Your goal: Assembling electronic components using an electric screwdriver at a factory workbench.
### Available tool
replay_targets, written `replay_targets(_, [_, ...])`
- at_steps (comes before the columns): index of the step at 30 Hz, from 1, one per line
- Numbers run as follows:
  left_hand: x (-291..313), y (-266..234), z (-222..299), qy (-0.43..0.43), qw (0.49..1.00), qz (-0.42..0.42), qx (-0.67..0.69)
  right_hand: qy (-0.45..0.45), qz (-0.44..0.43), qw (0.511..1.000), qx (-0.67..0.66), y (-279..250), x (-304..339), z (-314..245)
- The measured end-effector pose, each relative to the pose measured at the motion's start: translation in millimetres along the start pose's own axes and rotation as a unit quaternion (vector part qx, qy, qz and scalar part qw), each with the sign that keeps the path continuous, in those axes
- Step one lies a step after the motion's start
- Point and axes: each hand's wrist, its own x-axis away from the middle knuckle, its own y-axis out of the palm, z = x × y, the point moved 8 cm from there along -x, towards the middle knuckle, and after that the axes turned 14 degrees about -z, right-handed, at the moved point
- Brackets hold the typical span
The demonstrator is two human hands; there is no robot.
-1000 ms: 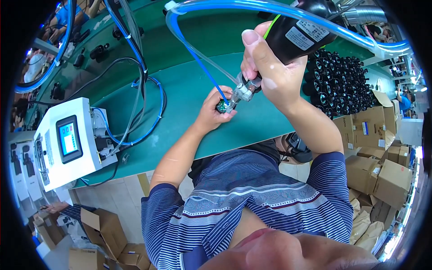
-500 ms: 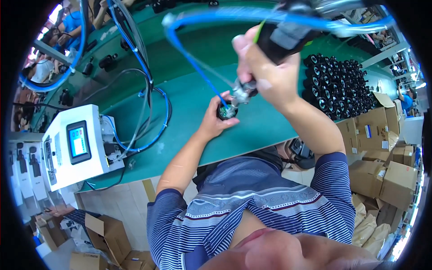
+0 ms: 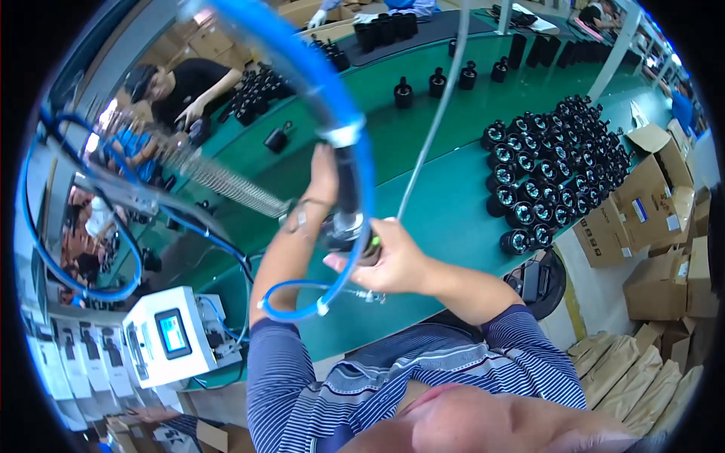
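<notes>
My right hand is closed around a black power screwdriver, in front of my chest. A blue hose loops from the tool, blurred where it passes close to the camera. Below my hand a small metal tip shows over the green bench. My left hand reaches forward, past the tool toward the green belt. Hose and tool cover part of it, so its fingers and anything in them are hidden. Beyond it, a small black round housing lies on the belt.
Rows of black housings with shiny round faces crowd the bench's right. A white box with a screen stands left. A coiled spring and hoses hang nearby. Across the belt sits a co-worker. Cardboard boxes are at right.
The view has swung, showing more of the belt. My right hand and the screwdriver have come down and left. My left arm has stretched forward; the round part it held is out of sight.
</notes>
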Motion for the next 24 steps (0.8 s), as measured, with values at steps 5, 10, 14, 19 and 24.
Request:
replay_targets(5, [-156.6, 27.8, 0.7, 0.051, 0.965, 0.075, -0.247, -0.032, 0.003, 0.999, -0.024, -62.5, -8.2, -1.9])
replay_targets(10, [-197.7, 58.0, -3.3, 0.078, 0.961, -0.001, -0.265, -0.023, -0.018, 1.000, -0.007, -90.7, -17.3, 10.0])
replay_targets(14, [-173.6, -2.4, 31.4, 0.247, 0.932, 0.236, -0.123, -0.034, -0.010, 0.999, -0.015, -107.1, -33.9, 31.7])
replay_targets(19, [-132.0, 53.9, -213.5, -0.234, 0.966, 0.110, 0.033, -0.033, -0.039, 0.998, -0.032, -88.2, -47.7, 27.6])
replay_targets(24, [-93.3, 105.1, -320.4, -0.217, 0.967, 0.088, 0.101, -0.041, -0.030, 0.998, -0.032, -85.2, -54.0, 11.1])
